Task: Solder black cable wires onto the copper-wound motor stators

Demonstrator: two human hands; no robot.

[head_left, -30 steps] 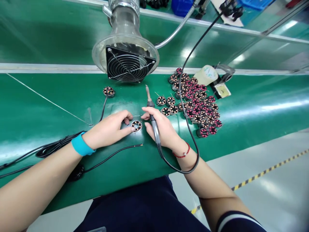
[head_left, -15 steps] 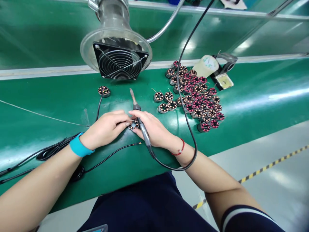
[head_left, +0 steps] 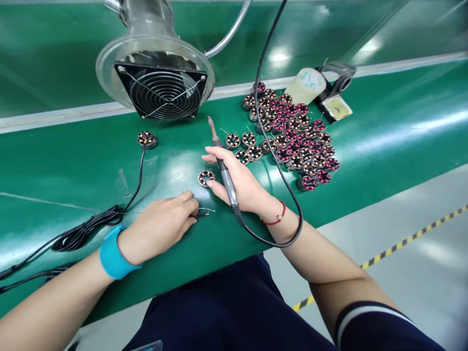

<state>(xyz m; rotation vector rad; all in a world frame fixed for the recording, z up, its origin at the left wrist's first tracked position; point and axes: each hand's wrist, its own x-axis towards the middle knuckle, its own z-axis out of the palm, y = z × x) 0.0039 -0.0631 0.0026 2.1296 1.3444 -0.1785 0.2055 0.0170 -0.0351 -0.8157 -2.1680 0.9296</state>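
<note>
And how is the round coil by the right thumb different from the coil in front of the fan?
The near coil has no cable that I can see, but the far coil has a black cable coming from it. The near coil is by the thumb of the right hand; the far coil sits apart, in front of the fan. Both are round, with copper-coloured windings.

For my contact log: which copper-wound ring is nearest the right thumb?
The lone ring by the right hand's thumb tip; the cabled ring sits far left, the other rings are grouped to the right.
</note>
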